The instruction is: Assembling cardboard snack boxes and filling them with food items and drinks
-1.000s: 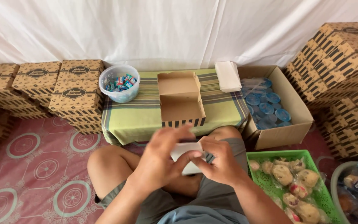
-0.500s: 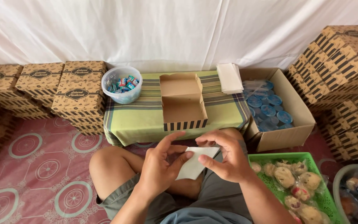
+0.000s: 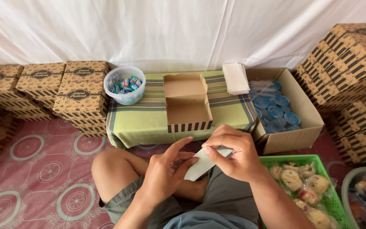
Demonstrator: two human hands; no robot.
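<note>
I sit cross-legged and hold a small white paper piece (image 3: pixel 202 164) over my lap with both hands. My left hand (image 3: pixel 166 174) supports its lower end with thumb and fingers. My right hand (image 3: pixel 234 154) pinches its upper end from above. Just beyond my hands an open brown cardboard box (image 3: pixel 187 104) with a striped front stands empty on a low table covered by a green striped cloth (image 3: pixel 145 118).
A clear bowl of wrapped sweets (image 3: pixel 126 85) and a stack of white papers (image 3: pixel 235 78) rest on the table. A large carton of blue-lidded cups (image 3: pixel 284 110) stands at right, a green basket of wrapped pastries (image 3: pixel 303 186) by my right knee. Stacked printed boxes (image 3: pixel 81 89) flank both sides.
My hands have lifted slightly and spread the white paper out between them; it now shows as a long strip held at both ends.
</note>
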